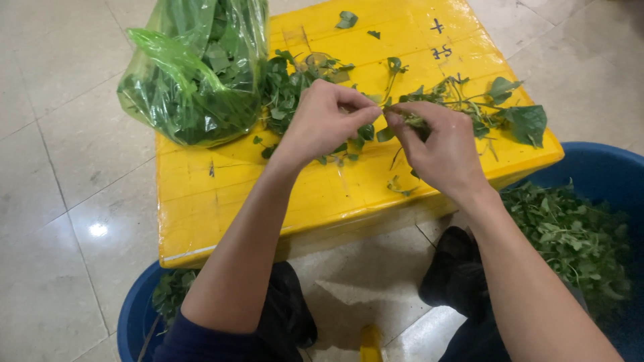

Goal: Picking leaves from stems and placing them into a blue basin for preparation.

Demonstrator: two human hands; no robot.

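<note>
Stem [429,100]: a leafy green stem lies across the right half of the box [221,201] top, its big leaves reaching almost to the right edge. Its near end sits between the two hands, at about the middle of the lid.

Left hand [322,124]: curled, thumb and forefinger pinched together on the stem's end or a leaf there; the other fingers are folded in. Right hand [439,144]: fingers closed round the stem and a small bunch of greens, thumb tip meeting the left hand's pinch. The two hands touch at the fingertips.

Box: yellow, flat-topped, its front edge running just beyond the knees. Its front-left part is bare. A loose pile [288,87] of greens lies left of the hands, touching a green plastic bag [194,74] full of leaves that stands on the far-left corner and overhangs the left edge. Scraps [399,184] lie near the front edge under the right hand; two small leaf bits [347,19] lie at the far edge.

Surroundings: a blue tub [590,167] with picked greens sits close against the box's right front corner; a second blue tub [134,315] shows below the left forearm, holding a few greens. Pale tiled floor [60,201] lies open to the left and beyond the box
</note>
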